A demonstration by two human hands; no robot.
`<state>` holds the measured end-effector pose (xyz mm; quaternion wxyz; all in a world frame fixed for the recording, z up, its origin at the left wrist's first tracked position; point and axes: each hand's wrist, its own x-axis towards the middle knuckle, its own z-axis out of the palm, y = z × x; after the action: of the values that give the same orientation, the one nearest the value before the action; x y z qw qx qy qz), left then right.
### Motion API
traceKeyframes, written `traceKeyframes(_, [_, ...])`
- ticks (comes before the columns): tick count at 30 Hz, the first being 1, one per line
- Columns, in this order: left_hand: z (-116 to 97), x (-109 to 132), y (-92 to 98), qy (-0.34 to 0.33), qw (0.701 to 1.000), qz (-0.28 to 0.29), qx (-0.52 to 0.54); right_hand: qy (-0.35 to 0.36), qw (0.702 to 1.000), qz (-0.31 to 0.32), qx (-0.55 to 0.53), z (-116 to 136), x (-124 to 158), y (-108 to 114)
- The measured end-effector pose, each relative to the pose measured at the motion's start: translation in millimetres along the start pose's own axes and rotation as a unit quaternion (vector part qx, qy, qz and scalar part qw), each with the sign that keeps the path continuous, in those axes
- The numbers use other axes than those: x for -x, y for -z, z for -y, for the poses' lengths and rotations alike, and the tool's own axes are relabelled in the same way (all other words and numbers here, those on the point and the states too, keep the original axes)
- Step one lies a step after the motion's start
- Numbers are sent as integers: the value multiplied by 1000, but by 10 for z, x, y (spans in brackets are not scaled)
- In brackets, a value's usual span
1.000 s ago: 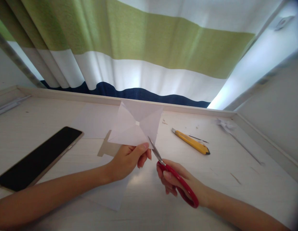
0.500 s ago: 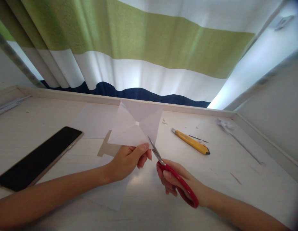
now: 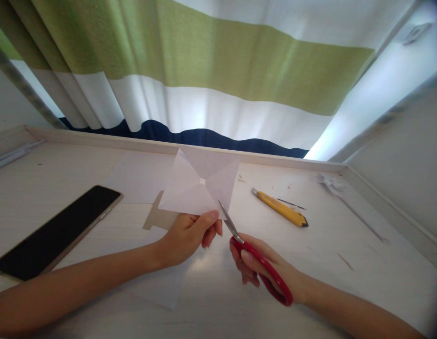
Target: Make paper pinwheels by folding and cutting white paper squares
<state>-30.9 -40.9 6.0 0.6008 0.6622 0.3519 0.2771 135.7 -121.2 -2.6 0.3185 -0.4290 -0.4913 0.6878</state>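
My left hand pinches the lower edge of a white square of paper with diagonal creases, holding it tilted above the desk. Fingers and thumb are closed on the paper. My right hand grips red-handled scissors; their blades point up and left and meet the paper's lower right corner beside my left fingertips. Whether the blades are apart I cannot make out.
A black phone lies at the left on the white desk. A yellow utility knife lies to the right of the paper. More white sheets and a brown card piece lie under my hands. A striped curtain hangs behind.
Almost nothing has moved; the paper and scissors have shifted a trace to the right.
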Motion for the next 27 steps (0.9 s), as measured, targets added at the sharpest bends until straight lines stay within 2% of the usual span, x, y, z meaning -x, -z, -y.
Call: traceKeyframes(27, [10, 7, -1, 14, 1000, 10, 2, -13, 1000, -9, -6, 14, -13, -16])
